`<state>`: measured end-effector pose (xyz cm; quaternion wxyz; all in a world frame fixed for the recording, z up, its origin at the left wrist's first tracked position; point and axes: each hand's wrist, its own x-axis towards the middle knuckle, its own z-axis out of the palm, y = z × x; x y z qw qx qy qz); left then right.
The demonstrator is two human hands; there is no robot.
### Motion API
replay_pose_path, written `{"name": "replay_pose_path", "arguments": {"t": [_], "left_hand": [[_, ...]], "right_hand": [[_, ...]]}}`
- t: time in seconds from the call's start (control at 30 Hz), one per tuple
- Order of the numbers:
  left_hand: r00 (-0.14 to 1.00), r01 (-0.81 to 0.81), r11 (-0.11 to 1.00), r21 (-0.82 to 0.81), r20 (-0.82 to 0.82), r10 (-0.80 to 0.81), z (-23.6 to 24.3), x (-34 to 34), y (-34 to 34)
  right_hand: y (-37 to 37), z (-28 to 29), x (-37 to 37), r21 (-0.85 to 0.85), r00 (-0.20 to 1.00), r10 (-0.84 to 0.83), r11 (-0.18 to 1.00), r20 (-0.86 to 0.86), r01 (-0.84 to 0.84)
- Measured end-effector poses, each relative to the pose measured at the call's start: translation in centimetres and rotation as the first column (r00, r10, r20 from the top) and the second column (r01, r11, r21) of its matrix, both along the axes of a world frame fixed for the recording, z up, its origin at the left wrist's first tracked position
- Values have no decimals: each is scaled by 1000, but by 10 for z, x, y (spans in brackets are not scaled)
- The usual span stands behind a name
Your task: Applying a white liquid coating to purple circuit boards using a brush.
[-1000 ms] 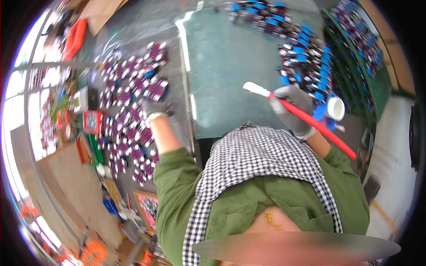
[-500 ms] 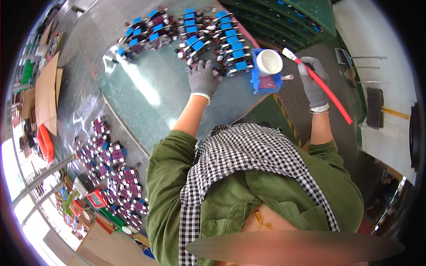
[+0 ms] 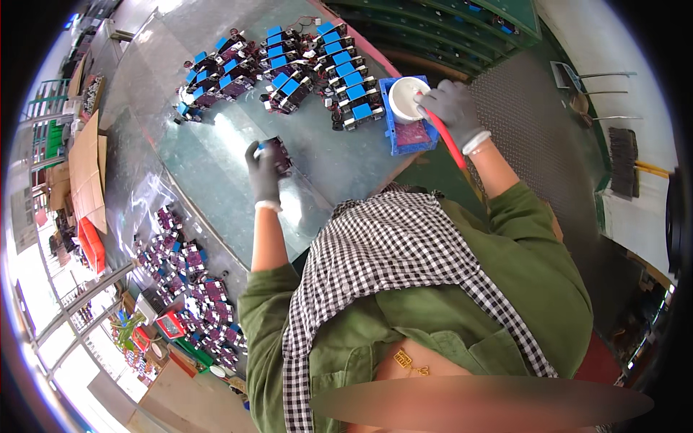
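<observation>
My left hand (image 3: 266, 177), in a grey glove, grips the edge of a dark circuit-board module (image 3: 281, 155) above the green tabletop (image 3: 317, 177). My gloved right hand (image 3: 451, 107) is closed round a brush (image 3: 449, 143) with a red handle. The brush's tip dips into a white cup (image 3: 401, 101), where the cup and my fingers hide its bristles. The cup sits in a small blue plastic basket (image 3: 393, 137) at the table's right edge. Ahead of my left hand stand rows of similar modules (image 3: 354, 83) topped with blue blocks.
Many purple boards (image 3: 191, 278) lie piled on a surface at the left. Flattened cardboard (image 3: 86, 159) leans beyond it. Green shelving (image 3: 447, 32) stands past the far right table edge. A broom (image 3: 622, 162) and long-handled dustpans (image 3: 567, 79) lean on the right wall.
My left hand has drawn a module back and left, away from the rows. My right hand has moved left, bringing the brush from beside the cup into it.
</observation>
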<state>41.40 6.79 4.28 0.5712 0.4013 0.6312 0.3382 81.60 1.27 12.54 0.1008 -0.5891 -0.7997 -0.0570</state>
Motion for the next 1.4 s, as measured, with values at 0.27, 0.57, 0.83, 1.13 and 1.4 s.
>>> {"name": "replay_pose_path", "arguments": {"t": [0.27,0.57,0.83,1.13,1.4], "left_hand": [[781,50,999,-1,623,-38,67,5,-42],[842,80,994,72,529,-106,118,42,-49],[878,154,987,48,452,-159,122,46,-49],[858,280,960,-24,454,-239,134,42,-47],[897,334,943,13,302,-322,149,52,-55]], "right_hand": [[-14,48,-76,82,634,48,996,-772,24],[-14,87,-104,-62,319,-2,982,-948,-179],[0,92,-76,-36,479,119,952,-870,-304],[14,106,-62,-86,425,174,846,-888,-526],[22,112,-88,-25,455,240,865,-857,-502]]}}
